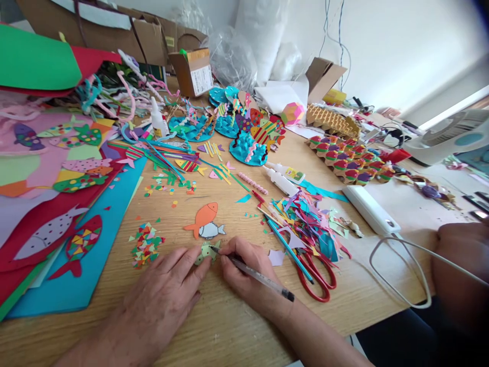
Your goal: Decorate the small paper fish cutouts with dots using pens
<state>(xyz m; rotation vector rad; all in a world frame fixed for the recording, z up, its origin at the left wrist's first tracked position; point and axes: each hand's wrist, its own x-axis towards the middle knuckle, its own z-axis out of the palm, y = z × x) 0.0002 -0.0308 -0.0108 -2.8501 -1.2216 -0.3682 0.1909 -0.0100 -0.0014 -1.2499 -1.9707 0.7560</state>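
Note:
A small pale green paper fish (205, 252) lies flat on the wooden table, partly covered by fingers. My left hand (164, 290) rests with its fingers stretched out, the fingertips pressing on the fish's left side. My right hand (248, 270) is closed round a pen (260, 279), a clear-barrelled one with a black cap end, and its tip touches the fish near the tail. Just beyond lie a white-grey paper fish (208, 231) and an orange paper fish (206, 216), the two overlapping.
Left of my hands are a heap of paper bits (147, 244) and stacked coloured sheets (103, 250). On the right lie red scissors (319, 280), paper scraps (294, 214), glue bottles (282, 181) and a white power strip (370, 209) with a looping cable. Another person's arm (462, 255) is at the right edge.

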